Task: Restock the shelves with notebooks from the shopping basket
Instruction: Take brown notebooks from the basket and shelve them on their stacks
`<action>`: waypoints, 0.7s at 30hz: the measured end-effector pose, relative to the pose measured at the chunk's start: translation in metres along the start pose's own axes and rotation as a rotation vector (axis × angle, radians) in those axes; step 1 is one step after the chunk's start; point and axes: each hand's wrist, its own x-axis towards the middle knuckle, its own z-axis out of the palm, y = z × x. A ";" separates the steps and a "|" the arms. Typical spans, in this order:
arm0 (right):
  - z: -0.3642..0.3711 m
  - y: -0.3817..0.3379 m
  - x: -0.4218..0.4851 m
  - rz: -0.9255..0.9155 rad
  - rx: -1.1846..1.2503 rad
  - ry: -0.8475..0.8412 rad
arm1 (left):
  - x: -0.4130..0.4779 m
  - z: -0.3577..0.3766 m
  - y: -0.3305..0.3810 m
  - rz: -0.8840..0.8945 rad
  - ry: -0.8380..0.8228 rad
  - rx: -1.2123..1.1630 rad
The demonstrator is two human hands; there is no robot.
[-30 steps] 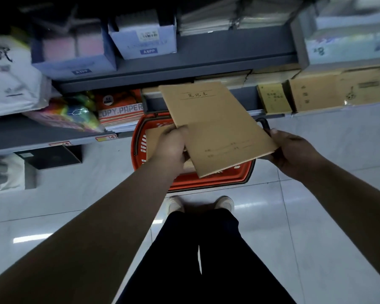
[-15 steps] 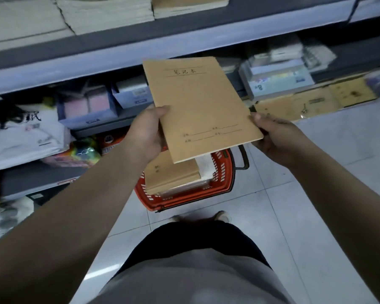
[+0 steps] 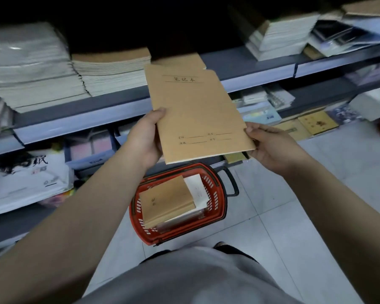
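Observation:
I hold a few thin brown kraft notebooks [image 3: 195, 110] stacked together in front of the shelving, their far edge level with the upper grey shelf [image 3: 239, 66]. My left hand [image 3: 146, 137] grips their left edge, thumb on the cover. My right hand [image 3: 270, 143] pinches the lower right corner. On the floor below stands the red shopping basket [image 3: 219, 194], holding a thick stack of brown notebooks [image 3: 167, 200] and white ones under it. A low pile of matching brown notebooks [image 3: 178, 60] lies on the upper shelf just behind the ones I hold.
Tall notebook stacks [image 3: 110, 73] fill the upper shelf's left side, more stacks [image 3: 281, 36] lie to the right. Lower shelves carry boxes, wrapped paper packs [image 3: 24, 178] and brown books [image 3: 316, 122]. Pale floor tiles [image 3: 305, 216] stretch to the right of the basket.
I have raised the notebooks from above the basket up to the height of the upper shelf, and my view has tilted up with them. Both hands kept their hold.

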 end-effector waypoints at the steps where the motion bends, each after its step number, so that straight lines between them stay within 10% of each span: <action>1: 0.003 -0.004 -0.002 -0.008 0.014 -0.008 | -0.001 0.001 0.004 -0.007 -0.003 -0.006; 21: 0.021 -0.086 0.060 -0.073 -0.029 -0.113 | 0.043 0.044 0.062 0.012 0.065 -0.077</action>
